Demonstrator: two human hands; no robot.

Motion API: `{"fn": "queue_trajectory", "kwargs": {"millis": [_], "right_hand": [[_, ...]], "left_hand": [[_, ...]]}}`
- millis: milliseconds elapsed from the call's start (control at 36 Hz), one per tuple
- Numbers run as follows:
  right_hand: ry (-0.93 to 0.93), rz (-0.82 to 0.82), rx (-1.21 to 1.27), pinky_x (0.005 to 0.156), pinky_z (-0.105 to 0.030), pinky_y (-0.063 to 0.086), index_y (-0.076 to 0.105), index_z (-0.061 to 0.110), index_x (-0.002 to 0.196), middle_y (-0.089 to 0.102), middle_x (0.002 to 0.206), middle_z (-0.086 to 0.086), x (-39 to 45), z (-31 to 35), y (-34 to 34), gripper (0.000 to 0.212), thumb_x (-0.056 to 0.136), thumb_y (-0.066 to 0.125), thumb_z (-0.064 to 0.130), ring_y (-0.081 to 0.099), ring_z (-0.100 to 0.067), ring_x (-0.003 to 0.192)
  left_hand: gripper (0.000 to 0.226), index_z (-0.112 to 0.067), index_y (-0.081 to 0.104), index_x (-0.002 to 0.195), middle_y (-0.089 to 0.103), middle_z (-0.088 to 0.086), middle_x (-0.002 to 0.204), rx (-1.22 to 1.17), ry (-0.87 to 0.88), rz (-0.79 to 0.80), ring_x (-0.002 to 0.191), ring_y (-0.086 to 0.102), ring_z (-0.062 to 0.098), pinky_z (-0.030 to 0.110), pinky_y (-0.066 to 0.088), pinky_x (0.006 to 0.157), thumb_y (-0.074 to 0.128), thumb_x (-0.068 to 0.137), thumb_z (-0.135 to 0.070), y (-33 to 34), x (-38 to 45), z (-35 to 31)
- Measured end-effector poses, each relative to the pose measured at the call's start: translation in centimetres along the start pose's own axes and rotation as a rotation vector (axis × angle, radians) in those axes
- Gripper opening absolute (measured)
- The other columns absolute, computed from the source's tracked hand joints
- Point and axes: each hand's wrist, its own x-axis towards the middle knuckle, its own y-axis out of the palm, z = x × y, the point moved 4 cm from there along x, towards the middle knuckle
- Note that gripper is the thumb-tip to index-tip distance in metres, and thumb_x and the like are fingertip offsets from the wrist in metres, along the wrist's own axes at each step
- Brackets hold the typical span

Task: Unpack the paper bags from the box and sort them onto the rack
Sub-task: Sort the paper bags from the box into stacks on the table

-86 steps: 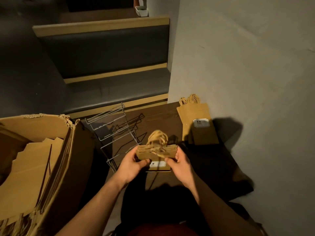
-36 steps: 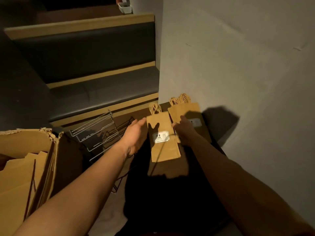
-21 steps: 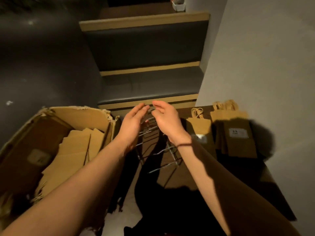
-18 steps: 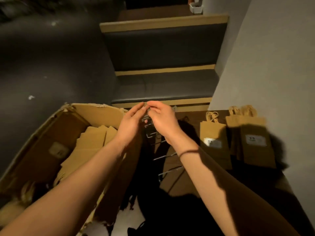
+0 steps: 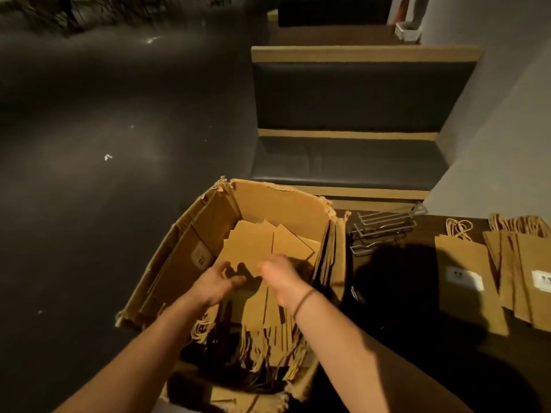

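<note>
Both hands are reached into the cardboard box (image 5: 277,201), over the stacked paper bags (image 5: 265,248). The left hand (image 5: 214,283) is spread loosely, holding nothing; the right hand's (image 5: 278,278) grip cannot be told. The wire rack (image 5: 384,231) is seen right of them, with two bag piles (image 5: 468,281) beyond.

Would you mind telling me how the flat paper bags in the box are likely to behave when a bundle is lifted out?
The paper bags lie flat and overlapping, so they will probably fan or slide apart. They look thin, likely light and bendy. Their twine handles are tangled at the near end and may snag.
</note>
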Motion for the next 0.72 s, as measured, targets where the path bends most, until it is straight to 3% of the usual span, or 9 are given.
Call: {"fn": "queue_trajectory", "kwargs": {"millis": [83, 139, 167, 278, 333, 417, 528, 583, 722], "right_hand": [[0.049, -0.069, -0.106, 0.083, -0.028, 0.044, 0.053, 0.009, 0.129, 0.058, 0.128, -0.010, 1.2, -1.4, 2.3, 0.036, 0.093, 0.053, 0.014, 0.055, -0.024, 0.114], [0.092, -0.112, -0.198, 0.083, -0.025, 0.043, 0.051, 0.005, 0.131, 0.056, 0.129, -0.012, 1.5, -2.2, 3.1, 0.038, 0.095, 0.053, 0.017, 0.055, -0.026, 0.117], [0.110, -0.132, -0.229, 0.085, -0.025, 0.043, 0.049, 0.004, 0.132, 0.055, 0.130, -0.013, 1.6, -2.6, 3.3, 0.040, 0.096, 0.052, 0.019, 0.054, -0.026, 0.118], [0.111, -0.256, -0.206, 0.094, -0.027, 0.044, 0.046, 0.005, 0.134, 0.055, 0.131, -0.012, 1.7, -4.4, 3.8, 0.043, 0.094, 0.057, 0.015, 0.053, -0.025, 0.117], [0.083, -0.271, -0.148, 0.096, -0.029, 0.046, 0.046, 0.008, 0.137, 0.054, 0.135, -0.010, 1.2, -5.1, 4.0, 0.044, 0.094, 0.056, 0.011, 0.054, -0.023, 0.117], [0.020, -0.249, -0.157, 0.094, -0.028, 0.042, 0.041, 0.009, 0.141, 0.050, 0.137, -0.008, 0.3, -5.4, 4.6, 0.046, 0.097, 0.053, 0.012, 0.050, -0.019, 0.118], [-0.059, -0.178, -0.237, 0.100, -0.031, 0.039, 0.037, 0.016, 0.146, 0.047, 0.142, -0.004, 0.3, -5.6, 6.2, 0.047, 0.102, 0.044, 0.030, 0.047, -0.019, 0.128], [-0.099, -0.177, -0.332, 0.098, -0.031, 0.041, 0.047, 0.018, 0.138, 0.053, 0.136, -0.004, 0.6, -5.8, 6.9, 0.041, 0.102, 0.041, 0.037, 0.052, -0.017, 0.120], [-0.173, -0.490, -0.351, 0.092, -0.031, 0.043, 0.062, 0.015, 0.118, 0.054, 0.123, -0.003, 0.8, -6.8, 5.4, 0.032, 0.101, 0.043, 0.032, 0.052, -0.015, 0.107]], "left_hand": [[0.066, -0.014, 0.041, 0.143, 0.051, 0.008, 0.141, 0.141, -0.005, 0.039, 0.125, 0.052, 0.024, 0.031, 0.042, 0.104, 0.070, 0.088, -0.035, -0.1, 1.1, 2.2], [0.041, -0.024, 0.056, 0.117, 0.061, 0.003, 0.125, 0.187, 0.024, 0.052, 0.111, 0.058, 0.020, 0.030, 0.047, 0.095, 0.072, 0.084, -0.041, 0.0, 1.7, 3.4], [0.040, -0.024, 0.057, 0.109, 0.061, 0.000, 0.118, 0.239, 0.059, 0.046, 0.106, 0.058, 0.019, 0.029, 0.048, 0.092, 0.071, 0.081, -0.048, 0.0, 2.1, 4.1], [0.084, -0.020, 0.057, 0.131, 0.051, 0.008, 0.137, 0.386, 0.152, 0.027, 0.121, 0.049, 0.028, 0.040, 0.044, 0.104, 0.054, 0.066, -0.074, 0.1, 3.7, 6.4], [0.092, -0.023, 0.049, 0.140, 0.042, 0.009, 0.147, 0.418, 0.182, 0.034, 0.131, 0.042, 0.030, 0.044, 0.038, 0.109, 0.050, 0.066, -0.078, 0.1, 3.1, 6.6], [0.094, -0.031, 0.026, 0.152, 0.012, 0.009, 0.162, 0.409, 0.215, 0.136, 0.147, 0.015, 0.034, 0.054, 0.022, 0.117, 0.053, 0.075, -0.079, 0.7, 1.4, 6.3], [0.106, -0.040, 0.004, 0.154, -0.008, 0.007, 0.163, 0.288, 0.215, 0.268, 0.149, 0.001, 0.034, 0.055, 0.017, 0.116, 0.065, 0.072, -0.071, 0.8, 0.9, 6.5], [0.106, -0.041, 0.001, 0.154, -0.009, 0.007, 0.163, 0.269, 0.221, 0.264, 0.149, 0.001, 0.034, 0.055, 0.017, 0.117, 0.069, 0.075, -0.061, 0.5, 1.0, 6.8], [0.076, -0.039, 0.011, 0.153, 0.007, 0.006, 0.163, 0.240, 0.236, 0.202, 0.146, 0.019, 0.035, 0.052, 0.026, 0.116, 0.050, 0.090, -0.057, -0.5, 1.5, 7.3]]}}
